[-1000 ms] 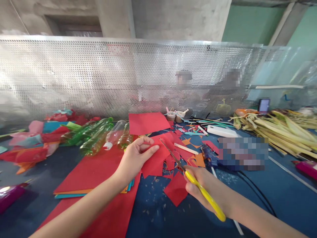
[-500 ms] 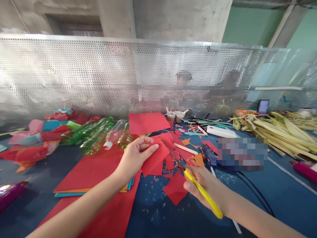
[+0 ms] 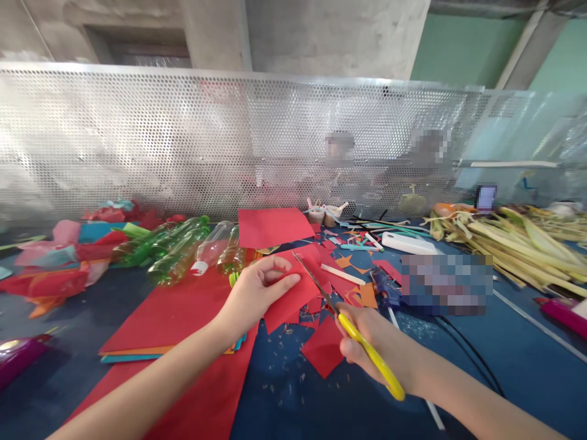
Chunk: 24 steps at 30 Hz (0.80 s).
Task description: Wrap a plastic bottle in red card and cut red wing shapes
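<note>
Between thumb and fingers, my left hand pinches a piece of red paper over the middle of the table. My right hand is wrapped round the yellow handles of a pair of scissors. The blades point up and to the left, against the right part of the held paper. Below them a red paper piece lies on the blue table. Under my left forearm is a stack of red, orange and blue sheets.
Plastic bottles and crumpled coloured paper lie at the left. A blue glue gun, a white case and dried husks are at the right. Behind stands a perforated metal panel.
My left hand and the red paper have shifted slightly right and down. My right hand with the scissors has moved a little to the left.
</note>
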Available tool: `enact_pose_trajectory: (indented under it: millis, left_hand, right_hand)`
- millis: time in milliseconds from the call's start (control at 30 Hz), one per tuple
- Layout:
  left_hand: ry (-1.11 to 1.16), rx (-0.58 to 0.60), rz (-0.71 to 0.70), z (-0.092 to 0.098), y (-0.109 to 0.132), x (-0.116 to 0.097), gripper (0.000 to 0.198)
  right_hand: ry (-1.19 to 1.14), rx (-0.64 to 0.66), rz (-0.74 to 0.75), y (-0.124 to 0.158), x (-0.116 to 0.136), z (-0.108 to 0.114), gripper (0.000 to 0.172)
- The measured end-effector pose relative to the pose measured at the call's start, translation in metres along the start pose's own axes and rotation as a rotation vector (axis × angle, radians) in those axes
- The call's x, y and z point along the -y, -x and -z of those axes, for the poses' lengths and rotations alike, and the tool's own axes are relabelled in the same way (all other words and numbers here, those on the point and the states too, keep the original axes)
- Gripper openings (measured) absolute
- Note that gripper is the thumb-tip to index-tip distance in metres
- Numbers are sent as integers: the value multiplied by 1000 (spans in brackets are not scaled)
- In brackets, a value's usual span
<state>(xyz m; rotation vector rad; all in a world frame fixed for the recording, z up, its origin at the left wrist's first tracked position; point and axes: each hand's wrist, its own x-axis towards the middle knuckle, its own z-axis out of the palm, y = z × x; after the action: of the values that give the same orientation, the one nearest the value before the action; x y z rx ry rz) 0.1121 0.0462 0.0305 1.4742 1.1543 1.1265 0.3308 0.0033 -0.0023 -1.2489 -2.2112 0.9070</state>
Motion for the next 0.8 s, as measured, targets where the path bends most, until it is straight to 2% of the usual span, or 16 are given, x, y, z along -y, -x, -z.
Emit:
enact_pose_trajectory:
  millis: [167, 300, 433, 500, 667, 800]
  left_hand:
    - [-11, 6, 2, 0, 2, -1, 24]
    - [-3, 13, 29, 1, 1, 1, 23]
    - [2, 4, 37, 1, -2, 4, 23]
    - [5, -1, 29, 0, -3, 6, 23]
    - [54, 6, 38, 0, -6, 9, 28]
    - [99, -13, 93, 0, -7, 11, 34]
  right_hand:
    - [-17, -1, -31, -1, 0, 0, 72]
    - [-60, -14, -66, -3, -3, -2, 68]
    - [-172, 37, -210, -6, 0, -4, 63]
    - [-182, 13, -260, -9, 2, -4, 59]
    - [64, -226, -196, -19, -7, 7, 34]
    - [365, -279, -275, -27, -21, 24, 24]
